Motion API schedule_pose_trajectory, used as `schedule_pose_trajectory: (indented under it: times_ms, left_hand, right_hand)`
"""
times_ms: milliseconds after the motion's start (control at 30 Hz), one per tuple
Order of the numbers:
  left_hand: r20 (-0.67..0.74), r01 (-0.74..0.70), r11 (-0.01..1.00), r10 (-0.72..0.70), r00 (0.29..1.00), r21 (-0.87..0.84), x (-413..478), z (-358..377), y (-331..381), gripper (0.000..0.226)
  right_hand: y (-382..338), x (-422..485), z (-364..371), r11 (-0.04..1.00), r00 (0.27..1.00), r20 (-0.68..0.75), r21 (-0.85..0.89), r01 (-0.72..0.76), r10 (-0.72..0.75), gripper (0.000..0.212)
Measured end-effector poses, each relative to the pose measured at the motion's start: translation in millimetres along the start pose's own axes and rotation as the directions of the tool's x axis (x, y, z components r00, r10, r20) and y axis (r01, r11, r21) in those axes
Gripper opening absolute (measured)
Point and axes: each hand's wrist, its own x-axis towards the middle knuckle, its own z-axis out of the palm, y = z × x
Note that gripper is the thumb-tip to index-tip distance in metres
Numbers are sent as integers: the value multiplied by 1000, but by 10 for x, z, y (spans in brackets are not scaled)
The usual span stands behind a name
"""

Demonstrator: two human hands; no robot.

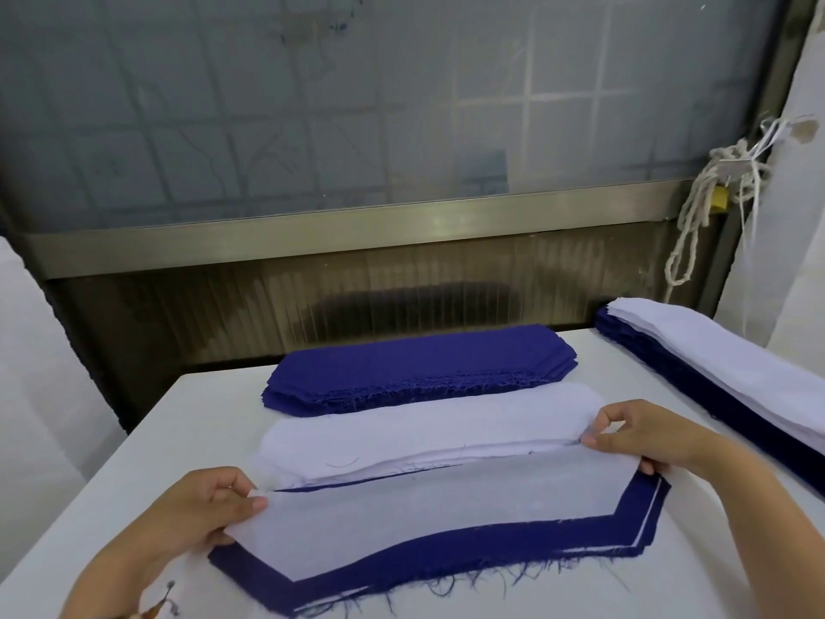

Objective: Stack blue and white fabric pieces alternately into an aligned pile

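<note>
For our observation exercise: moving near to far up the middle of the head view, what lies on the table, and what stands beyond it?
The mixed pile topped by the held white piece → white stack → blue stack → metal rail.

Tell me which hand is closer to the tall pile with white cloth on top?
The right hand. It pinches one end of the white piece, close beside the tall pile. The left hand pinches the other end, far across from that pile.

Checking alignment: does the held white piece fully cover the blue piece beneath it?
No, the blue piece shows as a band past the near and right edges of the white piece.
</note>
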Motion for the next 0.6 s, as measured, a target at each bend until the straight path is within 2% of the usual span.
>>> schedule_pose_trajectory:
  times_ms: [200,333,467,600]
  left_hand:
    - [38,18,990,-12,999,-142,-76,-53,-44,24]
    - [74,49,986,-38,997,-157,-109,-26,-38,19]
    - [58,34,994,-28,998,-101,-107,-13,-14,22]
    - [-34,45,998,-47,998,-35,-43,-2,-9,33]
  right_hand:
    - [8,-93,-57,997,991,131,63,-41,33,37]
    - [-6,-138,-60,993,976,209,88,-77,57,42]
    - [-32,-151,-42,995,981,186,65,-70,56,49]
    - [-35,-136,-44,998,990,133,43,-43,37,50]
